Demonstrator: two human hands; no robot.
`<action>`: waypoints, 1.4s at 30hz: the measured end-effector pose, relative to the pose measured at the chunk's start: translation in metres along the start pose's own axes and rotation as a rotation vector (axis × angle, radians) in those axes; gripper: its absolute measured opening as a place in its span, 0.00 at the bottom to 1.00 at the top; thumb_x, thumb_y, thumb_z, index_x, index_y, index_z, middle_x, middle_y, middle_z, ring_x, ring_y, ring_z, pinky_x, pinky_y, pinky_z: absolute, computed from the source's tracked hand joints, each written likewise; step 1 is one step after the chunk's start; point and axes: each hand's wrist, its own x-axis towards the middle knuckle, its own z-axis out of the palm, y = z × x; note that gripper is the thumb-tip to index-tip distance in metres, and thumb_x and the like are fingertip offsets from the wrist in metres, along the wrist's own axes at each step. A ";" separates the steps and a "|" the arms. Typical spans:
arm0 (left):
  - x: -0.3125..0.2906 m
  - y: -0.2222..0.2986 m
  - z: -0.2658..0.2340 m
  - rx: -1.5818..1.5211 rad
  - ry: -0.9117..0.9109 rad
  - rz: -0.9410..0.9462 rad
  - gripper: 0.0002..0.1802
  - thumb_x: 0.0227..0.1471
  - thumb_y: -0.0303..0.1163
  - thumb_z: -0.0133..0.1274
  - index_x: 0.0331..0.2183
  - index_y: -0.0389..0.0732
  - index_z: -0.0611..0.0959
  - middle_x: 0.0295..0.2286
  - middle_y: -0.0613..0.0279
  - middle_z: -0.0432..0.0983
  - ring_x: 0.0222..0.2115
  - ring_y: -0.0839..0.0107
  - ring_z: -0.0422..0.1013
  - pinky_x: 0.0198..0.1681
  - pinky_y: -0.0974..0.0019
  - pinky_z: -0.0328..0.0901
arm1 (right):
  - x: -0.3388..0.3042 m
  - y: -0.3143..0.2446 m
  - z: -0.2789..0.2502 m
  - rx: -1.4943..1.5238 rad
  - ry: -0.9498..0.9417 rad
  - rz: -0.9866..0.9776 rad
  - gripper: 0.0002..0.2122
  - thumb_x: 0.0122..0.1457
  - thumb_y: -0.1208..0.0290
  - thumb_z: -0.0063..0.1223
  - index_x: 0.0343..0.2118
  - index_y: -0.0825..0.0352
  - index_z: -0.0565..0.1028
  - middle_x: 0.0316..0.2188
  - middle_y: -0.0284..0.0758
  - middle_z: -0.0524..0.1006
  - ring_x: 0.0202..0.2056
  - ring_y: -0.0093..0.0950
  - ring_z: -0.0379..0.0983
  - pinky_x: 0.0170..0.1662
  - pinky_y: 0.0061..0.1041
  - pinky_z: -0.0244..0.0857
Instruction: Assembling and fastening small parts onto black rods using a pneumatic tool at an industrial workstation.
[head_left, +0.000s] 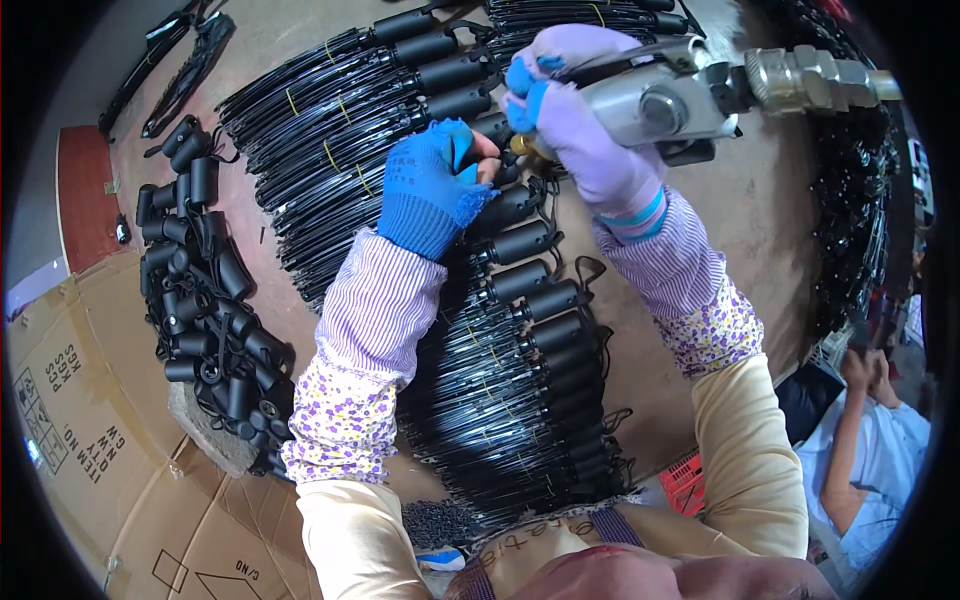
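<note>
My left hand [425,185], in a blue glove with bare fingertips, closes on a black umbrella handle among a row of folded umbrella frames [325,165]. Its fingers cover most of that handle. My right hand [595,150], in a lilac glove with blue fingertips, is wrapped round a silver-grey air screwdriver [640,105]. The tool lies across the row, its brass-coloured nose [520,145] close to my left fingertips. Whether the bit touches the handle cannot be seen. More folded frames [480,390] with black handles [525,242] and wrist straps lie below my left hand.
Loose black handles [190,260] are heaped on the left, above an opened cardboard box [100,400]. Dark frames [850,220] line the table's right edge. A metal hose coupling [810,80] extends rightward from the tool. At lower right are a red crate [683,485] and another person's arm [845,450].
</note>
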 end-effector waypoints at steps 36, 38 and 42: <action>-0.020 0.002 0.012 -0.069 0.120 -0.096 0.09 0.39 0.22 0.58 0.29 0.40 0.82 0.25 0.64 0.76 0.22 0.71 0.70 0.28 0.70 0.67 | 0.012 0.011 0.010 -0.049 0.039 -0.247 0.08 0.50 0.80 0.57 0.34 0.66 0.78 0.27 0.31 0.79 0.26 0.23 0.76 0.30 0.19 0.72; -0.020 0.002 0.013 -0.070 0.134 -0.091 0.09 0.39 0.22 0.58 0.29 0.40 0.82 0.25 0.64 0.76 0.22 0.71 0.70 0.28 0.70 0.67 | 0.010 0.012 0.010 -0.081 0.079 -0.398 0.07 0.50 0.80 0.57 0.33 0.66 0.78 0.26 0.31 0.79 0.26 0.23 0.77 0.30 0.19 0.72; -0.020 0.004 0.013 -0.004 0.153 -0.029 0.08 0.40 0.23 0.58 0.28 0.40 0.82 0.25 0.64 0.76 0.21 0.70 0.70 0.27 0.69 0.67 | 0.009 0.003 0.002 -0.031 -0.185 0.011 0.05 0.61 0.73 0.48 0.31 0.66 0.75 0.26 0.25 0.73 0.27 0.15 0.67 0.32 0.14 0.64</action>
